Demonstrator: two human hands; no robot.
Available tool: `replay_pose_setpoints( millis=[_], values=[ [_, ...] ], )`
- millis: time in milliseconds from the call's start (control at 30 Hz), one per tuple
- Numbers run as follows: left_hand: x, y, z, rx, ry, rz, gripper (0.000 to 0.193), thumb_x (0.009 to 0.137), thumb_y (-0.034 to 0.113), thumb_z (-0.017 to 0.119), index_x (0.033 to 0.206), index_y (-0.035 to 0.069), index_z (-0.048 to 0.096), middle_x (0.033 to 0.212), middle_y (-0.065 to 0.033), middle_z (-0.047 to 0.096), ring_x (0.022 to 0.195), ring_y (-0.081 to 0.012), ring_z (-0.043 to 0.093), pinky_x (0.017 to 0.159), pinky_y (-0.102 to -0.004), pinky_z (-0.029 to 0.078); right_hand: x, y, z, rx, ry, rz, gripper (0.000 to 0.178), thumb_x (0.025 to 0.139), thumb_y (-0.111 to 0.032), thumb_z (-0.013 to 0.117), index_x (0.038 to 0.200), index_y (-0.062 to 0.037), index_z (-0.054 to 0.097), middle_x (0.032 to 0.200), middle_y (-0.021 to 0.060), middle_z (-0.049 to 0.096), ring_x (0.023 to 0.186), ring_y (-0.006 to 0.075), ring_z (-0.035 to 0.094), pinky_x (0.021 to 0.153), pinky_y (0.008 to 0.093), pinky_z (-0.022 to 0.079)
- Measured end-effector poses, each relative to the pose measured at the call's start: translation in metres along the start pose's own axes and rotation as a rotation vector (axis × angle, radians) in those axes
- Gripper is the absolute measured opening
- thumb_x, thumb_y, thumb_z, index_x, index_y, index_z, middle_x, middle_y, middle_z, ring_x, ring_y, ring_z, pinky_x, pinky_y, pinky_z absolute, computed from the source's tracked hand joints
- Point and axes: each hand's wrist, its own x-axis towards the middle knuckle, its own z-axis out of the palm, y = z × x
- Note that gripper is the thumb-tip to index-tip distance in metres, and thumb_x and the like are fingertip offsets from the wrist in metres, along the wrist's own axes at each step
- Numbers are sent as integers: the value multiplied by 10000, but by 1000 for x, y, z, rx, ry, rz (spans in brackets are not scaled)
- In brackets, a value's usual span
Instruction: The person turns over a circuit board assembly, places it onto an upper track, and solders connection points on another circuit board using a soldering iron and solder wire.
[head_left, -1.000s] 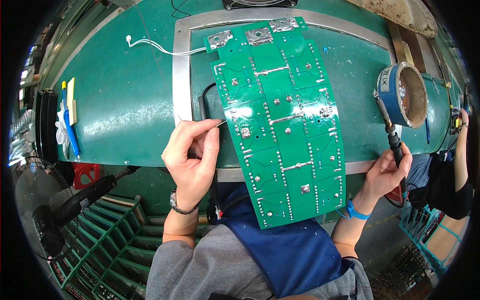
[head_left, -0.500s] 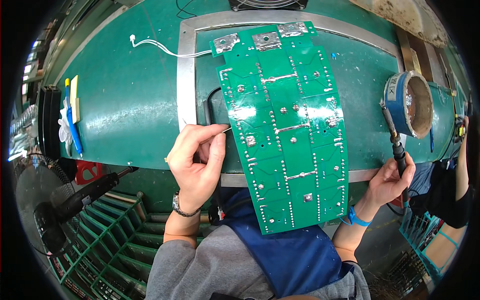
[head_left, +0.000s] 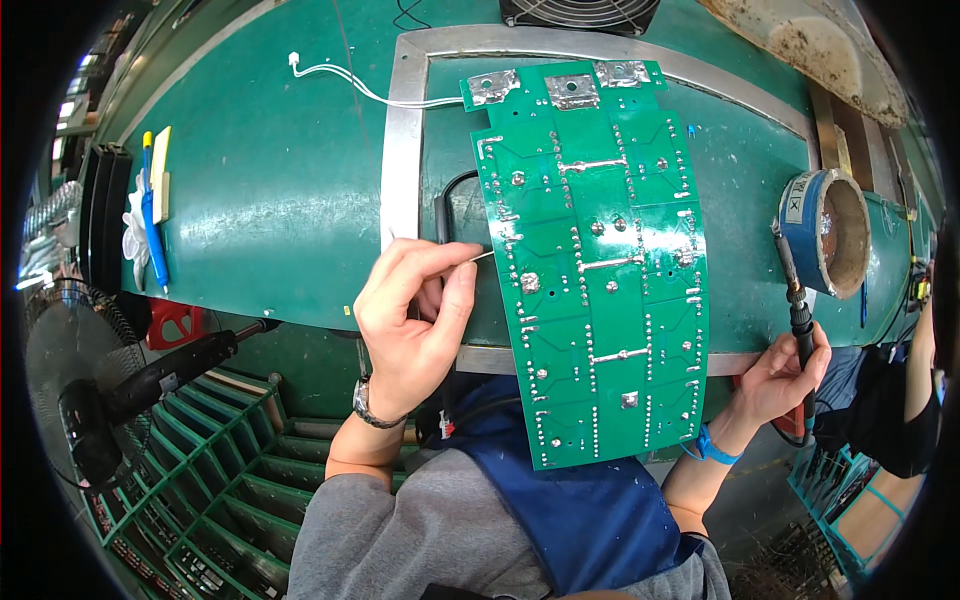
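A long green circuit board (head_left: 610, 330) lies in front of me, its soldered side up, with rows of solder joints and silvery pads at the far end. Between the thumb and forefinger of my left hand (head_left: 415, 315) is a thin silvery wire (head_left: 483, 256), which looks like solder; its end reaches the board's left edge. My right hand (head_left: 785, 372) grips a soldering iron (head_left: 801, 318) by its dark handle, to the right of the board. The iron's tip points away from me, beside the rim of a blue-and-tan ring-shaped container (head_left: 797, 225); whether they touch, I cannot tell.
A metal frame (head_left: 402, 150) surrounds the board on the green bench. A white cable (head_left: 340, 78) runs from the board's far left corner. A fan (head_left: 580, 12) stands at the back, a blue pen (head_left: 154, 240) at left. Green racks (head_left: 215, 450) sit below; another person (head_left: 900, 400) is at right.
The whole view has shifted, so the board and left hand appear farther right. Both hands keep their holds, and the iron's tip stays beside the container.
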Motion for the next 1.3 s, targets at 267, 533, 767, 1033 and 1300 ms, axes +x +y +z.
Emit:
replay_pose_setpoints(
  millis=[267,533,767,1033,1300],
  values=[
    [33,33,-11,578,-128,356,371,855,263,658,1209,150,658,1496,-182,322,1360,-422,247,1028,-484,303,2,5,-10,19,-77,-17,451,1022,-313,420,1131,101,562,671,58,528,521,58,386,492,189,279],
    [44,40,3,665,-199,392,296,917,282,586,1149,133,694,1517,-150,326,1420,-411,150,1133,-505,183,-1,2,0,37,0,-7,428,998,-309,439,1056,94,574,643,73,519,510,73,402,483,183,294],
    [47,44,9,658,-199,411,251,912,249,593,1093,112,701,1509,-141,343,1415,-417,169,1130,-507,193,0,4,-5,35,-10,-16,414,994,-307,445,1048,84,570,649,72,520,515,73,407,493,178,302],
    [47,41,11,611,-173,402,203,889,172,600,1048,97,701,1494,-137,365,1416,-399,196,1130,-497,205,0,4,-6,73,-39,1,405,992,-304,448,1041,78,572,654,78,528,515,73,411,497,179,314],
    [41,44,10,491,-201,404,196,844,130,616,1024,86,682,1473,-159,384,1407,-408,237,1136,-498,194,-1,4,-7,67,-38,1,401,994,-306,444,1028,73,568,655,76,528,514,72,408,498,179,315]
  ],
)
